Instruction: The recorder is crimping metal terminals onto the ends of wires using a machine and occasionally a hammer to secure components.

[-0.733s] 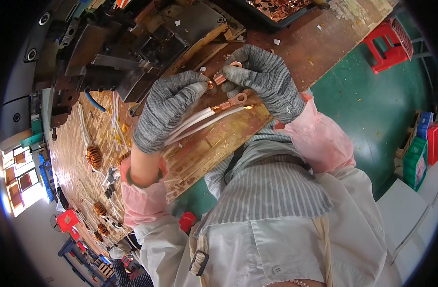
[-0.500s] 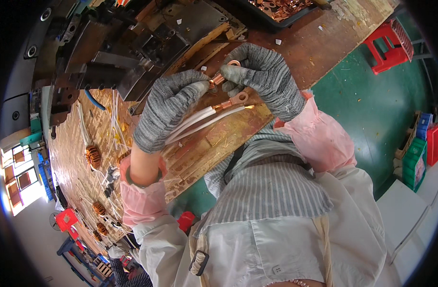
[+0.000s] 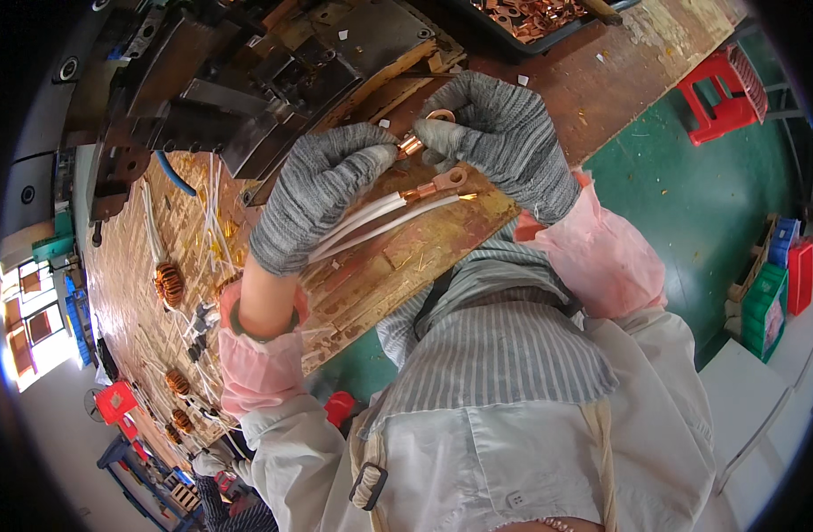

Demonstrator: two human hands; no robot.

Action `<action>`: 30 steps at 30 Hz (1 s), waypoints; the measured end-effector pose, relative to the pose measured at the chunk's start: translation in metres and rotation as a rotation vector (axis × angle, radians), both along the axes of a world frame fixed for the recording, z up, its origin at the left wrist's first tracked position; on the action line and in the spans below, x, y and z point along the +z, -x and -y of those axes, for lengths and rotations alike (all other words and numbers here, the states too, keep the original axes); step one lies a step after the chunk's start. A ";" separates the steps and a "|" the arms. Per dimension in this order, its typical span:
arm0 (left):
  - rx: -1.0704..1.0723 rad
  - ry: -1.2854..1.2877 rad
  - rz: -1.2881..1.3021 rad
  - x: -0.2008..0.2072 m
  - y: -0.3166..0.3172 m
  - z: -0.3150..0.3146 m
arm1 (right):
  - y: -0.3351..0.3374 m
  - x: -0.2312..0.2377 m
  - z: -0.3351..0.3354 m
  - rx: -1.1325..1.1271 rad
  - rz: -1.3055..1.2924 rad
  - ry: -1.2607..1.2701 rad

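My right hand [image 3: 504,142], in a grey knitted glove, is closed on a copper cable lug [image 3: 410,145]. The lug's ring end shows between thumb and fingers, and its barrel points toward my left hand [image 3: 322,191]. That hand, gloved alike, pinches right at the barrel's mouth; what its fingertips hold is hidden. Below the hands, white wires [image 3: 371,213] come out from under my left hand over the bench. One ends in a second copper lug [image 3: 449,180]; another has bare copper strands [image 3: 467,197] at its tip.
A dark metal machine [image 3: 255,97] stands at the upper left. A black tray [image 3: 530,44] of copper lugs is at the top. Copper-wound coils [image 3: 168,284] with white leads lie on the wooden bench [image 3: 122,266]. A red stool [image 3: 721,93] is at right; another person's gloved hand [image 3: 211,461] shows lower left.
The hands have closed in on each other slightly, so the lug's barrel now meets my left fingertips. The whole view has shifted a little.
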State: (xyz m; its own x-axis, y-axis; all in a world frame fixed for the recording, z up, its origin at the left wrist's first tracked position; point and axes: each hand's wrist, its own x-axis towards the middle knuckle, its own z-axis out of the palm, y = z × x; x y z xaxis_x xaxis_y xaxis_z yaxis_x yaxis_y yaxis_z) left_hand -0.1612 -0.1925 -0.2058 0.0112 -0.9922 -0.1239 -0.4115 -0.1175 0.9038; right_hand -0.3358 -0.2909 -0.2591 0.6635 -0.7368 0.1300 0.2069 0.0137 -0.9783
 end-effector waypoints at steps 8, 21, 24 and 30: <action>-0.047 0.031 -0.017 -0.003 -0.004 -0.001 | -0.001 0.002 -0.001 -0.024 -0.009 0.046; -0.048 0.049 0.088 0.003 -0.001 -0.001 | 0.001 0.004 0.002 0.082 0.028 -0.166; 0.034 -0.084 -0.035 0.006 0.000 0.000 | 0.001 0.004 0.008 0.123 -0.034 -0.121; 0.066 -0.091 -0.063 0.002 0.002 0.001 | -0.001 0.011 0.011 0.183 -0.058 -0.112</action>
